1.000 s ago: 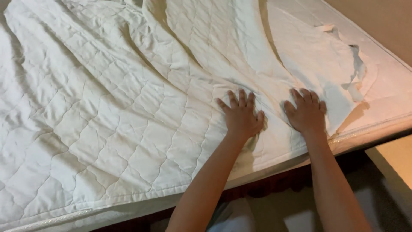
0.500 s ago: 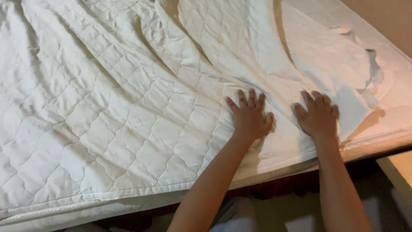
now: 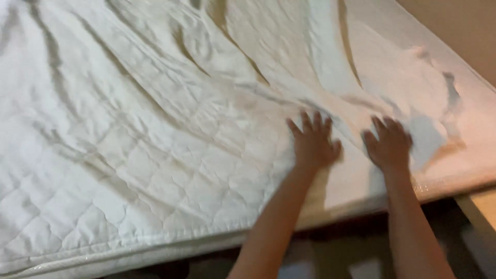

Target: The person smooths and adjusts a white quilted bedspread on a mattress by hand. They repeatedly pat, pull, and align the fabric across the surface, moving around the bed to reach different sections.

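Both the left hand [image 3: 313,142] and right hand [image 3: 389,143] lie spread flat on the soft, light quilted pad [image 3: 155,155] near the mattress [image 3: 465,170] edge; its hem looks easiest to grip.

A big mattress [image 3: 465,155] holds a white quilted mattress pad [image 3: 129,155]. The pad is wrinkled, and its corner looks bunched near the edge, though the picture is blurry there.
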